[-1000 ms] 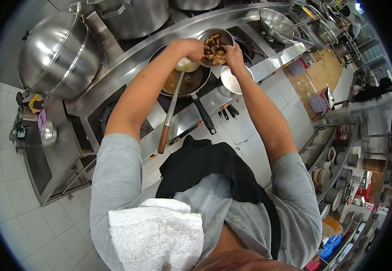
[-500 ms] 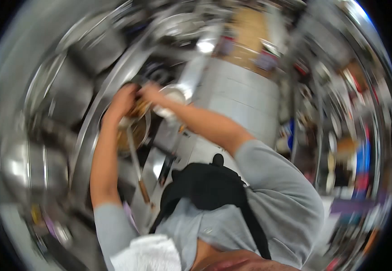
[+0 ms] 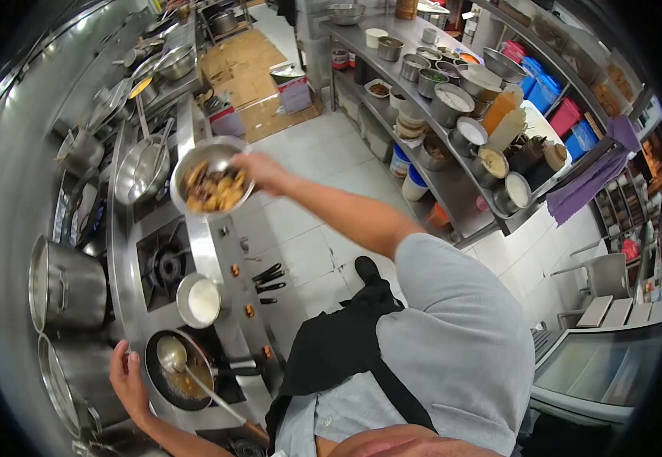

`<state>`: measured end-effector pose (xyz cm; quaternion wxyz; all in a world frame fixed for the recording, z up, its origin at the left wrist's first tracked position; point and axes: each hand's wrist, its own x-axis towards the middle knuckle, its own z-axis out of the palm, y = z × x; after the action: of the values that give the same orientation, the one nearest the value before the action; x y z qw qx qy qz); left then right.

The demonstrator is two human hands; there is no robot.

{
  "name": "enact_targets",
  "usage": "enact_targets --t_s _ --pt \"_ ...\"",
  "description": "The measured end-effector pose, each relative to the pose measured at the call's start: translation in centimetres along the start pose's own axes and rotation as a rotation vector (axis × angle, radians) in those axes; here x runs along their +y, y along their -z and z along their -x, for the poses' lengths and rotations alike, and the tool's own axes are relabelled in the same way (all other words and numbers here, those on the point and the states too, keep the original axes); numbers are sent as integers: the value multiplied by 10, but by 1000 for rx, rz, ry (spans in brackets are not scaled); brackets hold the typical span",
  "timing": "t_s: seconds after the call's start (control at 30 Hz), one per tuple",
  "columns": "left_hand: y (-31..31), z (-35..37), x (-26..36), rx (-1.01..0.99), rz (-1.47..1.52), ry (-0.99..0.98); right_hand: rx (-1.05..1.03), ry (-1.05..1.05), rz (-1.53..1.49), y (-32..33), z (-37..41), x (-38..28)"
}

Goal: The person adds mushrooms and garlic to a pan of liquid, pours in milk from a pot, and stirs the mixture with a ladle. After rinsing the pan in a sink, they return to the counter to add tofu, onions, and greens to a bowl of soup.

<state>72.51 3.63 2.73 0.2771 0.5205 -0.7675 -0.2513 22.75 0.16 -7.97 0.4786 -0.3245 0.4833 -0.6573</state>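
Note:
My right hand [image 3: 264, 174] grips the rim of a metal bowl [image 3: 181, 199] holding browned pieces and darker strips of food, tilted above the counter's front edge. My left hand [image 3: 127, 375], fingers apart and empty, is beside the left rim of a black frying pan [image 3: 152, 352] on the stove. In the pan are a shallow brown liquid and the head of a metal ladle [image 3: 172, 355]. The ladle's wooden handle rests toward my apron. Behind the pan stands a small pot of white liquid [image 3: 204, 302].
A bare burner [image 3: 167, 265] lies behind the small pot. Large stockpots [image 3: 68, 286] line the far left. A steel pan [image 3: 140, 174] sits further back. At the right, a shelf unit [image 3: 415, 91] carries many containers. White floor tiles [image 3: 346, 179] run between.
Both hands were together over the frying pan. My right hand has moved away from my body with the bowl, and my left has drawn back toward the left. The view has shifted and become sharper.

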Motion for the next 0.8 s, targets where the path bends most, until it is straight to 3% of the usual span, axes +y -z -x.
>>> enact_targets --t_s 0.07,0.23,0.37,0.43,0.5,0.53,0.57,0.63,0.67,0.73,0.8 --pt "-29 -8 47 -9 78 -35 224 36 -246 88 -20 -43" --pt "-131 -39 123 48 106 -91 756 57 -26 323 -59 -136" --pt "-255 -77 118 -42 284 66 1089 196 -11 511 -107 -163" --pt "-325 -83 146 -82 446 185 1232 126 -23 561 -105 -187" --pt "-375 -86 180 -137 492 214 1463 239 -32 667 -145 -163" --pt "-392 -90 196 -159 514 230 1377 186 -166 677 -134 -180" --pt "-400 -96 207 -201 484 239 1437 206 -487 699 -140 -182" --pt "-413 -106 226 -275 429 255 1575 228 -541 741 -148 -182" --pt "-416 -110 238 -279 410 288 1580 140 -322 784 -158 -170" --pt "-423 -120 251 -289 349 266 1625 63 -237 824 -157 -159" --pt "-426 -123 255 -278 291 247 1711 75 -501 794 -141 -192"
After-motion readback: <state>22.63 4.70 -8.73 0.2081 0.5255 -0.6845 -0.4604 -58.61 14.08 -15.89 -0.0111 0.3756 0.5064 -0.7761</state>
